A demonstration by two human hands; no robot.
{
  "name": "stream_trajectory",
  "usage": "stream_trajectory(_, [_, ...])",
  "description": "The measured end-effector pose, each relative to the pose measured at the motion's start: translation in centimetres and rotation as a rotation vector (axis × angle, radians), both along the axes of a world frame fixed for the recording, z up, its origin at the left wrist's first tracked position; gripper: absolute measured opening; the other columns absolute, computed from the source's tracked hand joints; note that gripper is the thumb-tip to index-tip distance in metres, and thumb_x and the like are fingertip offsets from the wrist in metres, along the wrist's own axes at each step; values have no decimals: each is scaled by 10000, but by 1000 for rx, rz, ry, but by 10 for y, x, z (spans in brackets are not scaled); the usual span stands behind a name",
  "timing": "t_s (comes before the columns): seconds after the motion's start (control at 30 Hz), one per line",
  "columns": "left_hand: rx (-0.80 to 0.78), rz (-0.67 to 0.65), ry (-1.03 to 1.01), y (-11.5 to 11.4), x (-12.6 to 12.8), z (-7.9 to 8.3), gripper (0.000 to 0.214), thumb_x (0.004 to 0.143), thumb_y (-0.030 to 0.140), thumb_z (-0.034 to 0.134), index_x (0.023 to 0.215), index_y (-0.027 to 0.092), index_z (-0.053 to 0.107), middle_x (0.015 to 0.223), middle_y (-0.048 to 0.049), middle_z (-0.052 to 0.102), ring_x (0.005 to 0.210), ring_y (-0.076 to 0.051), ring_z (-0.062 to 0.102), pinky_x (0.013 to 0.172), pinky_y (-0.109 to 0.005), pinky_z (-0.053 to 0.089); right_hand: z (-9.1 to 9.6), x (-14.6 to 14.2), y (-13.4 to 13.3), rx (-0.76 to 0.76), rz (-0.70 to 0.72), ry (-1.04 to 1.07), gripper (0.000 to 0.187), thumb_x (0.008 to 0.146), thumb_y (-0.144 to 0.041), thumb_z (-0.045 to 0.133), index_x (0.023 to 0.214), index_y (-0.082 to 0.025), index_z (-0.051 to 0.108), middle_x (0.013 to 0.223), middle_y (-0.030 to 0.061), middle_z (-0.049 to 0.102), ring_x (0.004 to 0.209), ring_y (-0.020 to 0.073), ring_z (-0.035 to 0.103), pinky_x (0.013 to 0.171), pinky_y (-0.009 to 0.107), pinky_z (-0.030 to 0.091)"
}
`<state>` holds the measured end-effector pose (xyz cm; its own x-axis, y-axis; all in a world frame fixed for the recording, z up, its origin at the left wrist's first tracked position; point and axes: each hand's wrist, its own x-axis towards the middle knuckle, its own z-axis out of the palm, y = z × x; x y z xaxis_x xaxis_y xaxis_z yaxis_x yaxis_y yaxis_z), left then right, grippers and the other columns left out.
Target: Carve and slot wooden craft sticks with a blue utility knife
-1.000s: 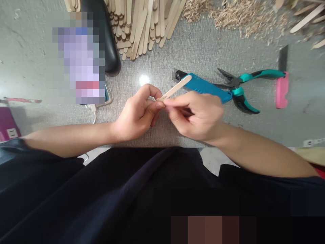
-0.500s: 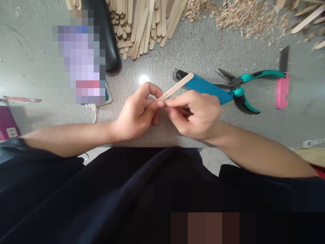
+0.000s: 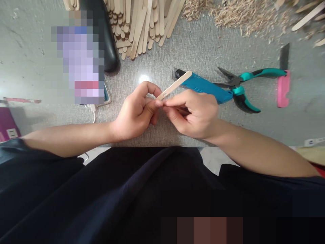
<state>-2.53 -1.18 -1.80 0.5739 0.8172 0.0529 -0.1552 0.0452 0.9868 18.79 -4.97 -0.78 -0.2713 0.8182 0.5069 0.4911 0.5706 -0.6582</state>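
Observation:
Between the thumb and fingers of my left hand [image 3: 137, 113] is a flat wooden craft stick [image 3: 179, 83], slanting up to the right. Its rounded far end overlaps the view of a blue utility knife [image 3: 207, 86] lying on the table. A small slot shows in the stick just beyond my left thumb. My right hand [image 3: 194, 112] is closed in a pinch close against the stick, beside the left thumb tip. What its fingertips hold, if anything, is too small to make out.
Teal-handled pliers [image 3: 236, 81] lie right of the knife, touching a pink folding knife [image 3: 283, 89] with its blade out. Many craft sticks [image 3: 139, 30] are piled at the back, beside wood shavings [image 3: 238, 15]. A black case [image 3: 110, 44] and a blurred-out phone with a white cable [image 3: 94, 113] lie left.
The slot in the stick shows more plainly now, near the pinching fingers. Both hands and the stick have shifted very slightly left.

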Motion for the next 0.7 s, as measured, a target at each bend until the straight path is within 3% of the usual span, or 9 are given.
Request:
stream_trajectory(0.1, [-19, 5, -13, 0, 0, -1, 373, 1134, 636, 696, 1102, 281, 585, 544, 111, 594, 410, -110, 583, 409, -246, 395, 4, -2, 2, 68, 10, 25, 145, 1067, -177, 691, 1113, -308, 733, 595, -90, 626, 418, 112, 527, 442, 278, 430])
stream_trajectory(0.3, [-30, -3, 6, -1, 0, 1, 365, 1151, 630, 668, 1110, 280, 573, 543, 113, 605, 389, -97, 564, 397, -243, 396, 8, -2, 4, 92, -145, 60, 122, 1075, -219, 711, 1131, -320, 754, 705, -74, 723, 438, 105, 526, 425, 278, 398])
stream_trajectory(0.5, [-58, 10, 8, -1, 0, -1, 384, 1136, 646, 687, 1114, 274, 597, 558, 101, 606, 425, -106, 603, 411, -253, 414, -3, 4, 1, -35, -58, 24, 89, 1104, -315, 697, 1175, -339, 745, 753, -30, 774, 499, 169, 622, 438, 334, 435])
stream_trajectory(0.7, [-25, 12, -39, -3, 0, -1, 378, 1127, 638, 708, 1124, 278, 592, 569, 103, 605, 411, -100, 569, 410, -240, 402, 0, 5, 1, -171, 57, 92, 21, 1092, -304, 693, 1105, -316, 705, 581, -90, 589, 396, 114, 458, 425, 297, 402])
